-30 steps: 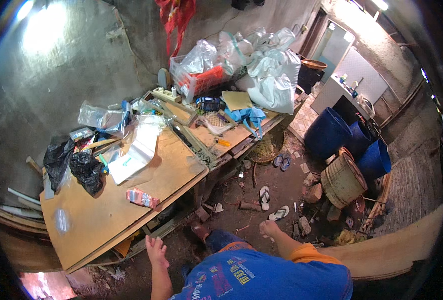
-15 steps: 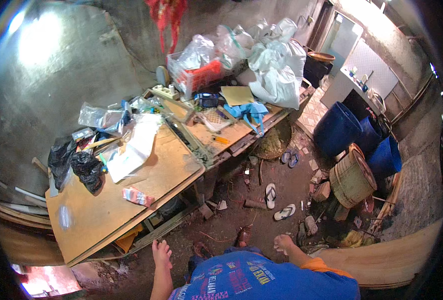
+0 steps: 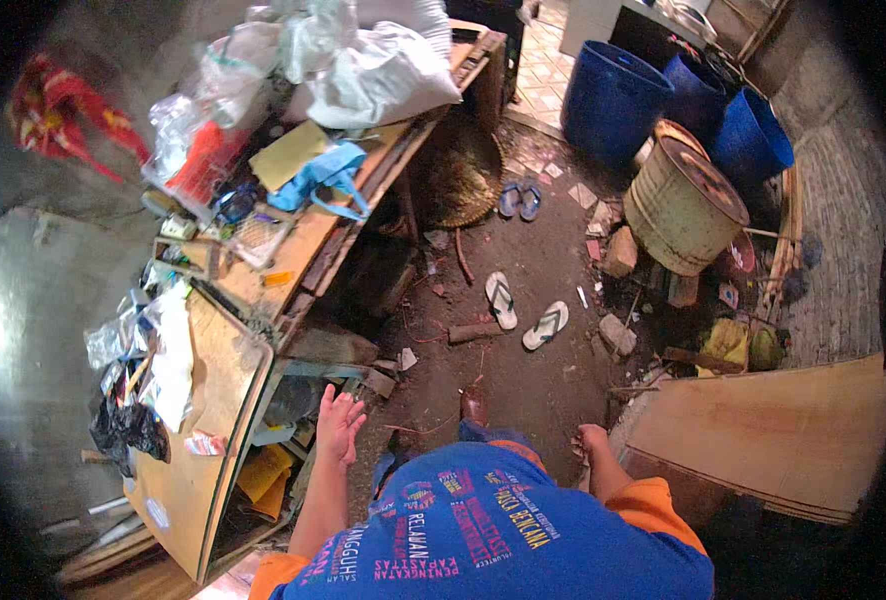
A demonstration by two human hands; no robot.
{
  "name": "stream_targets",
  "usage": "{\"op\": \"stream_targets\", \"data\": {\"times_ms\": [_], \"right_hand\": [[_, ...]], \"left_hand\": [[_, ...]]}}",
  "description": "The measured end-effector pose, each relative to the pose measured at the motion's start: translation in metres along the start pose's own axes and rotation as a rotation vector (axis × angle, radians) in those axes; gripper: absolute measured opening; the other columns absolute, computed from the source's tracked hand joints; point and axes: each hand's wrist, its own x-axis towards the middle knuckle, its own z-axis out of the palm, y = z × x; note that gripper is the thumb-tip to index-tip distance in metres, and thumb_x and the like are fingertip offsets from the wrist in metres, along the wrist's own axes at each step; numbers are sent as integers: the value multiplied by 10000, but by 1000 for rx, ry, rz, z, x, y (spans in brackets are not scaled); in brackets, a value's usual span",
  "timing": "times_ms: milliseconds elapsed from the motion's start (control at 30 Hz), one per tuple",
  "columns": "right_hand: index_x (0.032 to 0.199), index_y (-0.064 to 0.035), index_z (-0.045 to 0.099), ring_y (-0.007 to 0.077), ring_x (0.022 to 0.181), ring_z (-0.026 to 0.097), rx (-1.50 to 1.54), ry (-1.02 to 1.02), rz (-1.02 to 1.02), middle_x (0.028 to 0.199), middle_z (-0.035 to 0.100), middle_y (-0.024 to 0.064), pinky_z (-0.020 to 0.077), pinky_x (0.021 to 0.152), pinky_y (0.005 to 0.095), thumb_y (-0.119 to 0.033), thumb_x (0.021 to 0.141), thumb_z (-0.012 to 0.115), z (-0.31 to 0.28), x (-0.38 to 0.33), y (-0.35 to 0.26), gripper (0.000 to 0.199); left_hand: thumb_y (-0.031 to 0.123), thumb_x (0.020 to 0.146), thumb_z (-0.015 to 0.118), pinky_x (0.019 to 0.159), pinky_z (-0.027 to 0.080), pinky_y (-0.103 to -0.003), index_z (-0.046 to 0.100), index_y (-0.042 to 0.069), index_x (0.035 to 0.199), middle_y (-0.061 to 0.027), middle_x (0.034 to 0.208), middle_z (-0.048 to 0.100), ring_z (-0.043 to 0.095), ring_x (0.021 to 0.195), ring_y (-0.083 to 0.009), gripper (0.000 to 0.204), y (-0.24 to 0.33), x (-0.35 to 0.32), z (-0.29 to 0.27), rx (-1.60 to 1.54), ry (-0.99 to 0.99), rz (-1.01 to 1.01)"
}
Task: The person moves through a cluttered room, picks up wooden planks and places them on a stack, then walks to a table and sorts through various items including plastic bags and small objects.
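Observation:
My left hand (image 3: pixel 340 425) hangs beside the edge of the wooden table (image 3: pixel 225 345), fingers spread, holding nothing. On the right, my right hand (image 3: pixel 593 440) is low over the dirt floor, fingers curled in, with nothing showing in it. It is nearest to a leaning plywood sheet (image 3: pixel 763 437). On the near tabletop lie a small red-and-white packet (image 3: pixel 205 443), a black plastic bag (image 3: pixel 143 432) and a white sheet (image 3: pixel 172 365). Ahead of my feet lie a pair of white flip-flops (image 3: pixel 545 326).
Blue barrels (image 3: pixel 618 105) and a rusty cream drum (image 3: pixel 681 210) stand at the far right. White sacks (image 3: pixel 378 80) sit on the far table end, near a blue cloth bag (image 3: pixel 328 180). Broken bricks (image 3: pixel 619 252), a wood piece (image 3: pixel 474 332) and blue sandals (image 3: pixel 520 201) litter the floor.
My view has turned left-to-right and tipped down, so the table sits further left and the flip-flops higher. My left hand stays spread; my right hand looks more curled.

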Motion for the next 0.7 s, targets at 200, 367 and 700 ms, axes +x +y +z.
{"op": "stream_targets", "data": {"times_ms": [200,367,700], "right_hand": [[893,-89,582,210,528,563,33,69,189,682,561,70,467,439,372,-152,880,520,-42,7,19,91],[932,-79,587,190,545,565,-25,7,114,710,584,65,460,429,346,-169,870,542,-18,-30,-48,118],[959,-84,594,186,620,623,77,55,-124,744,588,51,501,487,321,-133,914,542,-23,19,-128,84]], "left_hand": [[248,915,649,880,486,-410,192,153,1520,-118,1509,282,538,1162,-293,763,-10,23,61,55,-2,-47],[239,913,648,831,506,-395,209,161,1511,-116,1483,327,552,1129,-282,745,-14,53,82,85,38,-140],[222,902,664,819,502,-336,183,166,1521,-143,1463,364,543,1142,-263,785,22,151,199,187,-104,11]]}}
